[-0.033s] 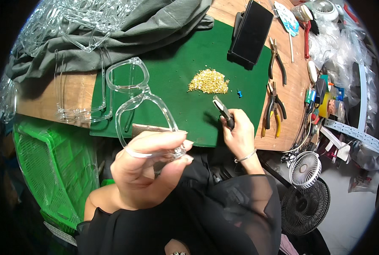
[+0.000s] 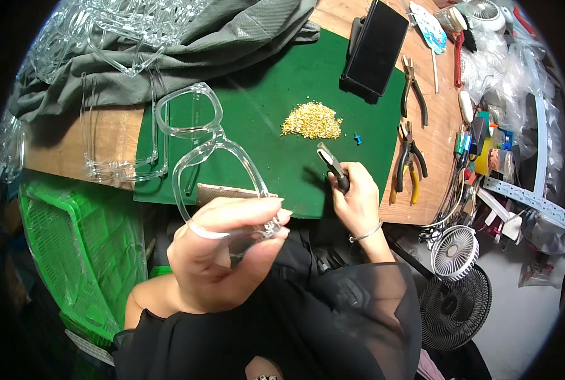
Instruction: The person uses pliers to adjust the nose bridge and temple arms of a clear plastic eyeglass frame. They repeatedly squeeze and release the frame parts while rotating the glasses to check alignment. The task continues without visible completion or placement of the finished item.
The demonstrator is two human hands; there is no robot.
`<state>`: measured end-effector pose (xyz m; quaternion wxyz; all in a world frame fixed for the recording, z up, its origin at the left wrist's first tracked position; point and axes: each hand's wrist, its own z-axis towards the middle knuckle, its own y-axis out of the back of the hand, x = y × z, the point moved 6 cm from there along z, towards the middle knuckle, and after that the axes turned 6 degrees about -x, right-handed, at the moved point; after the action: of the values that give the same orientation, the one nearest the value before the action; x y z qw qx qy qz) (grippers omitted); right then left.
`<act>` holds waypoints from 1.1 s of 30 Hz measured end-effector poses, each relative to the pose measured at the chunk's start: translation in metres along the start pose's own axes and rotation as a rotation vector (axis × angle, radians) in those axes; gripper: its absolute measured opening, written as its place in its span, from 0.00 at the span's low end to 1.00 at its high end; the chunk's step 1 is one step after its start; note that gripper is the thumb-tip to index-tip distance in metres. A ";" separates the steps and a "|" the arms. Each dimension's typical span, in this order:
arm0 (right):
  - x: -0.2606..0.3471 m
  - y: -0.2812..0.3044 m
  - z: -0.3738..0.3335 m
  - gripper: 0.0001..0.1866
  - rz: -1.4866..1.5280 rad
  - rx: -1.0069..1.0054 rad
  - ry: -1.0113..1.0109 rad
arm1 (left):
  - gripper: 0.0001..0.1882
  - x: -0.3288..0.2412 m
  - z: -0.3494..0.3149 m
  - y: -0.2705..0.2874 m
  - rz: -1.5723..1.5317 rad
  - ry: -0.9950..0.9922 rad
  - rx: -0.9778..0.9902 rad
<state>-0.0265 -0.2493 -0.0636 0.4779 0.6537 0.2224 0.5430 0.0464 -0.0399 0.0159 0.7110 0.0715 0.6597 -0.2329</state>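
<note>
My left hand (image 2: 222, 253) is closed at the near left, pinching one end corner of a clear plastic eyeglass frame (image 2: 218, 136) between thumb and fingers. The frame is held up above the mat, its two empty rims one beyond the other. My right hand (image 2: 357, 199) is closed around black-handled pliers (image 2: 333, 166), their metal tip pointing up and left. Most of the handles are hidden in the palm. Just beyond the tip, a heap of tiny gold-coloured pieces (image 2: 312, 120) lies on the green mat (image 2: 257, 82). A small blue pin (image 2: 358, 139) is right of the heap.
More clear frames (image 2: 127, 28) are piled on a grey cloth (image 2: 238, 38) at the far left. A black phone (image 2: 375, 47) stands at the back. Two pliers (image 2: 409, 158) lie on the right. A green crate (image 2: 83, 253) stands lower left, fans (image 2: 455, 252) lower right.
My left hand has shifted very slightly right with the eyeglass frame, whose held corner shows a little more. My right hand and the pliers stay in place.
</note>
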 end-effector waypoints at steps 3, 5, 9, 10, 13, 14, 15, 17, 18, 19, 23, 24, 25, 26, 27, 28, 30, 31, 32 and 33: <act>0.002 -0.003 -0.001 0.10 0.012 0.020 0.045 | 0.25 0.000 0.000 0.002 0.012 0.008 0.055; 0.002 -0.006 0.002 0.10 0.007 0.037 0.003 | 0.27 0.004 -0.002 0.001 -0.091 0.073 0.040; -0.001 -0.012 0.008 0.08 -0.009 0.077 -0.019 | 0.32 0.018 -0.009 -0.011 -0.209 0.273 0.072; 0.001 -0.012 0.009 0.08 -0.022 0.096 -0.017 | 0.33 0.020 -0.011 -0.012 -0.278 0.354 0.076; 0.003 -0.010 0.011 0.08 -0.040 0.134 -0.002 | 0.35 0.020 -0.008 -0.015 -0.372 0.538 0.146; 0.004 -0.008 0.012 0.07 -0.036 0.125 0.013 | 0.35 0.017 -0.006 -0.014 -0.420 0.546 0.121; 0.004 -0.006 0.011 0.06 -0.039 0.124 0.016 | 0.35 0.018 -0.007 -0.014 -0.479 0.566 0.098; 0.010 0.004 0.012 0.04 0.190 0.109 -0.062 | 0.35 0.015 -0.006 -0.010 -0.497 0.550 0.106; 0.016 0.006 0.013 0.03 0.314 0.123 -0.092 | 0.35 0.017 -0.010 -0.007 -0.500 0.544 0.087; 0.031 0.013 0.015 0.03 0.393 0.177 -0.070 | 0.35 0.017 -0.014 -0.004 -0.508 0.547 0.078; 0.108 0.054 0.013 0.07 0.665 -0.011 0.308 | 0.35 0.016 -0.017 -0.005 -0.577 0.628 0.119; 0.130 0.061 0.013 0.08 0.647 -0.035 0.433 | 0.35 0.016 -0.019 -0.005 -0.605 0.631 0.119; 0.140 0.061 0.012 0.09 0.687 -0.101 0.584 | 0.36 0.016 -0.021 -0.005 -0.635 0.632 0.118; 0.145 0.058 0.013 0.09 0.673 -0.090 0.623 | 0.35 0.014 -0.022 -0.006 -0.657 0.613 0.130; 0.149 0.058 0.014 0.10 0.646 -0.081 0.656 | 0.34 0.013 -0.021 -0.007 -0.616 0.586 0.153; 0.143 0.056 0.012 0.10 0.681 -0.115 0.678 | 0.34 0.013 -0.021 -0.009 -0.645 0.607 0.167; 0.136 0.049 0.007 0.10 0.740 -0.166 0.684 | 0.34 0.015 -0.022 -0.009 -0.673 0.618 0.182; 0.135 0.047 0.007 0.10 0.744 -0.179 0.692 | 0.34 0.019 -0.023 -0.009 -0.672 0.608 0.183; 0.136 0.047 0.007 0.09 0.718 -0.168 0.708 | 0.35 0.021 -0.024 -0.008 -0.671 0.599 0.185; 0.135 0.048 0.006 0.09 0.728 -0.169 0.706 | 0.34 0.020 -0.023 -0.009 -0.669 0.601 0.191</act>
<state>0.0098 -0.1640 0.0456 0.2050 0.4247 0.0835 0.8779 0.0218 -0.0430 -0.0047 0.3640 -0.0156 0.7990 -0.4784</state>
